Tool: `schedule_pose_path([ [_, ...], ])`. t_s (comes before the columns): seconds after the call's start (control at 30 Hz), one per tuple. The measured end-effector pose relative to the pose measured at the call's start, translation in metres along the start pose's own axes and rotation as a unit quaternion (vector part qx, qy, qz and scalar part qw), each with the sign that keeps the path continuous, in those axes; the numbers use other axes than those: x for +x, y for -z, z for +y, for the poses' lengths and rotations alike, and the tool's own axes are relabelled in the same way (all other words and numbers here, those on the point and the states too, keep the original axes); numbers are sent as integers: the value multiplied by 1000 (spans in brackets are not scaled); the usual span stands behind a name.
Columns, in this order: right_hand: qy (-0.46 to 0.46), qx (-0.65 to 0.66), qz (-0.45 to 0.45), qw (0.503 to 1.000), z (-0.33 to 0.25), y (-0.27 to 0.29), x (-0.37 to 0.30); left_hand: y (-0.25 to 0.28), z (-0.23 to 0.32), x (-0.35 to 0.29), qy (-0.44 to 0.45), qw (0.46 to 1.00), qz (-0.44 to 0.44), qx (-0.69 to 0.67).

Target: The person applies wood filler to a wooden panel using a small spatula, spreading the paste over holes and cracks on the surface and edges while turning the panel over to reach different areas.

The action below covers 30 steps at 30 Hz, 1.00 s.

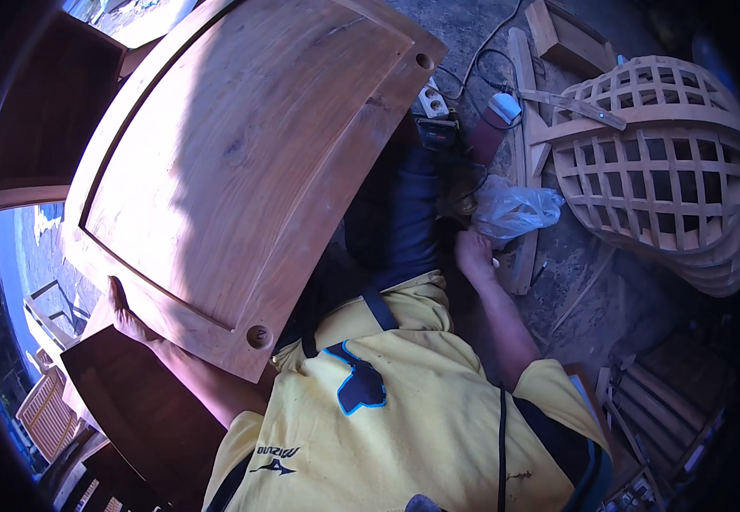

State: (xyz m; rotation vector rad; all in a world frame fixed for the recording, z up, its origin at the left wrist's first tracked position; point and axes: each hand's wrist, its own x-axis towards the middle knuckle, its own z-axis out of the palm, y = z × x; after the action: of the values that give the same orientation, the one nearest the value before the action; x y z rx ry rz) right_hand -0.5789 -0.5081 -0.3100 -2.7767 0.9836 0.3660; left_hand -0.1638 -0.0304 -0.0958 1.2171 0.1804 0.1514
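Observation:
A large wooden panel [259, 162] fills the upper left, with a grooved border and a round hole near each of two corners. Along its near left edge, my left hand [128, 321] grips the rim; some fingers are hidden. My right hand [475, 254] is low to the floor on the right, its fingers closed. A small white bit shows beside it, but what it holds is hidden. Just beyond that hand lies a crumpled clear plastic bag [515, 209]. A dark power tool [438, 133] is by the panel's right edge.
A white power strip [432, 102] with a cable lies near the tool. Right of the bag are wooden strips [524, 171] and a curved wooden lattice frame [656, 162]. A wooden box [568, 38] lies behind. Dark wooden furniture parts [144, 401] stand at the left.

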Motion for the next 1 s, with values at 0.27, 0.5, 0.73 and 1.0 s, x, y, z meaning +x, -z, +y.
schedule_pose_path([
  [0.27, -78, 139, -168, 973, 32, 60, -17, 5, -26, -25, -104, 989, 73, 79],
  [0.5, -152, 485, -189, 841, 65, 171, -45, -15, -21, -18, -35, 992, -65, -102],
  [0.73, 95, 597, -176, 777, -20, 269, -17, -14, -4, -22, 16, 986, -90, -137],
  [1.0, 342, 513, -139, 775, -124, 295, -15, -47, -19, -29, -96, 986, -85, -110],
])
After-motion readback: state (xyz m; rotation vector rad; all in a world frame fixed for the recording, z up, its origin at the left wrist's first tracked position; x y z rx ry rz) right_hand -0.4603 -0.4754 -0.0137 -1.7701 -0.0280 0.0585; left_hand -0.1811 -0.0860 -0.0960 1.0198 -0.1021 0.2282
